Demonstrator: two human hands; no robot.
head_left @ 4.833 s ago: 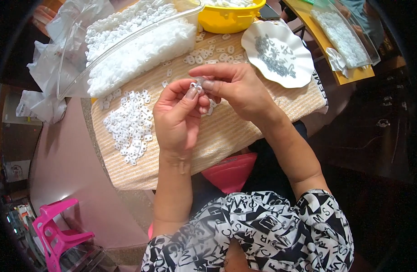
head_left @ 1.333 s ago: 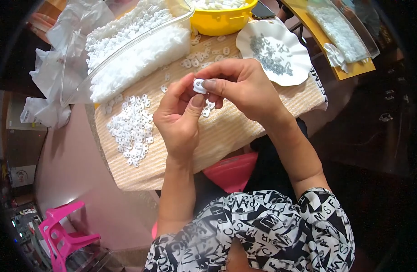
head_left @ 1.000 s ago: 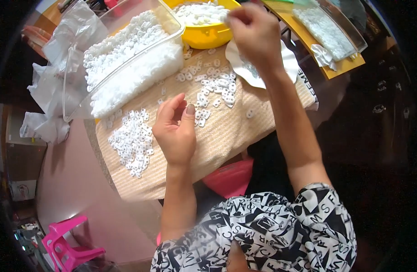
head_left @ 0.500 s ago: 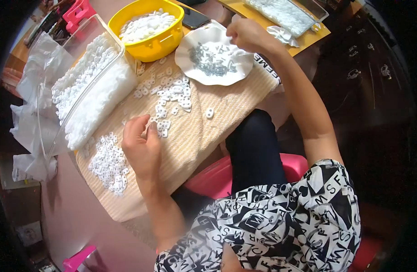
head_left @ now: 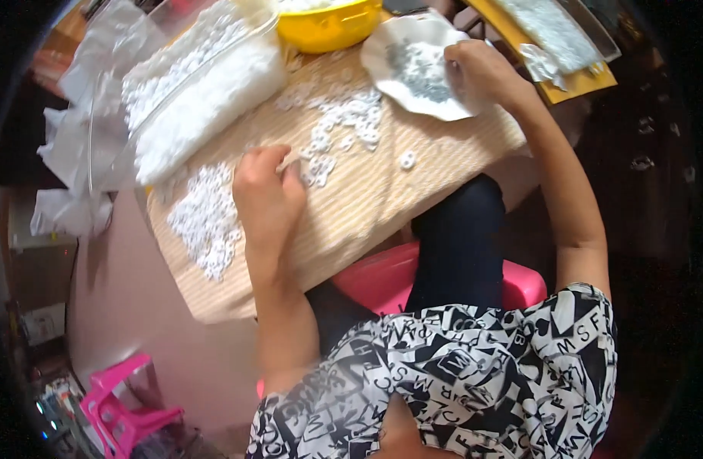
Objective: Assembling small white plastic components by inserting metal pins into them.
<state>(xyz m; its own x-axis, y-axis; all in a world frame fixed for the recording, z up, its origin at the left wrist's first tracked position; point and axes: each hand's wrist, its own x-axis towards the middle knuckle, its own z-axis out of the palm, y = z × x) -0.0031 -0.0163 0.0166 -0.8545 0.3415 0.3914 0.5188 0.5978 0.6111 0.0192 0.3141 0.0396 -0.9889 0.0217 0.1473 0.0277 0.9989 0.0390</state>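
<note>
My left hand (head_left: 269, 191) is over the striped cloth with its fingers curled together. Whatever they hold, if anything, is hidden. Beside it on the left lies a pile of small white plastic pieces with holes (head_left: 206, 218); more such white pieces (head_left: 355, 118) are scattered just past its fingertips. My right hand (head_left: 481, 70) is at the right rim of a white wavy-edged dish (head_left: 378, 57), fingers closed and their contents not visible. Small grey metal-looking parts (head_left: 436, 92) and white bits lie in the dish. One single white two-holed piece (head_left: 407, 160) sits apart on the cloth.
A clear plastic box (head_left: 206, 99) full of white pieces stands at the far left, a yellow basin (head_left: 328, 29) behind. Yellow board with a clear tray (head_left: 554, 34) lies far right. A pink stool (head_left: 126, 405) stands on the floor lower left. The striped cloth (head_left: 321, 245) covers my work surface.
The whole view has shifted, so the surface sits higher and further right. My right hand has come down along the dish's right rim. My left hand keeps its place beside the pile.
</note>
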